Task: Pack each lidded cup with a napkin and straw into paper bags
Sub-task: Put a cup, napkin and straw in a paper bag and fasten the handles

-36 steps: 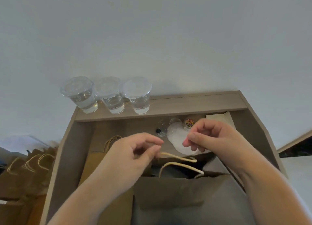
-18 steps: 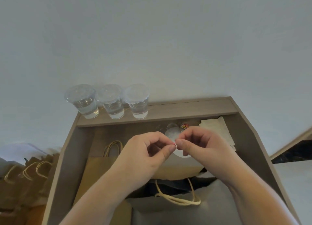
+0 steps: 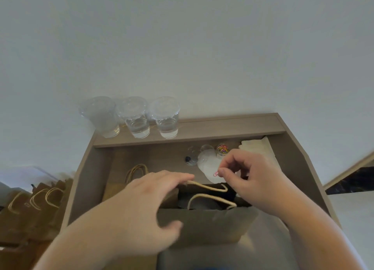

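Note:
Three clear lidded cups (image 3: 135, 117) holding a little water stand in a row on the raised shelf (image 3: 222, 128). An open brown paper bag (image 3: 212, 223) stands in front of me, its two rope handles upright and its inside dark. My left hand (image 3: 141, 207) lies over the bag's left top edge, fingers stretched to the rear handle and thumb on the front panel. My right hand (image 3: 257, 178) hovers just behind the bag and pinches a small pink paper clip (image 3: 215, 174) between thumb and forefinger. Folded napkins (image 3: 257, 148) lie at the back right. I see no straws.
A small jar of coloured paper clips (image 3: 222, 150) and a pale plastic piece (image 3: 208, 164) sit behind the bag. A flat paper bag (image 3: 121, 180) lies to its left. Several filled bags (image 3: 36, 205) stand lower down, left of the desk.
Half a second ago both hands met above the bag at the clip. My left hand has since dropped onto the bag's top edge, while the right keeps the clip.

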A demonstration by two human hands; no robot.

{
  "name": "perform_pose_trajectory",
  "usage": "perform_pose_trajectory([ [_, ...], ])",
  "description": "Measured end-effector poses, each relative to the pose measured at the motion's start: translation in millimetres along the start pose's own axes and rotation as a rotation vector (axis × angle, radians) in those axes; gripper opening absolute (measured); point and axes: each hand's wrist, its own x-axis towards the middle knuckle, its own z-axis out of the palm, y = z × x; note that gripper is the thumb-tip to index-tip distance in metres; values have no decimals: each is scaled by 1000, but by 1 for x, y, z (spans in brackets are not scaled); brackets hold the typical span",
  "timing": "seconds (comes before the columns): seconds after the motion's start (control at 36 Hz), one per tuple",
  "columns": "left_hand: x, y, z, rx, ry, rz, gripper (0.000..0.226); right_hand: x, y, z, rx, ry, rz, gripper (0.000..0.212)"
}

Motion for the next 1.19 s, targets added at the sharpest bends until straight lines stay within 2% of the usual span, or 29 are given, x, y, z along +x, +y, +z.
perform_pose_trajectory([
  [0.08, 14, 3, 15, 73, 77, 32, 81, 1, -7, 2, -37, -22, -14, 16],
  [0.19, 30, 1, 31, 66, 218, 40, 52, 1, -15, 2, -129, -106, -43, 15],
  [0.53, 32, 10, 51, -47, 458, 14, 13, -16, -35, 10, -281, -208, -84, 4],
  [0.81, 28, 15, 49, -105, 420, -39, 4, -24, -47, 15, -390, -170, -88, 7],
  [0.92, 29, 13, 50, -159, 455, -39, 10, -22, -46, 14, -369, -144, -43, 5],
  [1.03, 30, 11, 51, -144, 421, -51, 14, -20, -43, 10, -353, -136, -28, 5],
  [1.19, 32, 14, 49, -139, 391, -72, 9, -19, -42, 12, -342, -169, -41, 7],
])
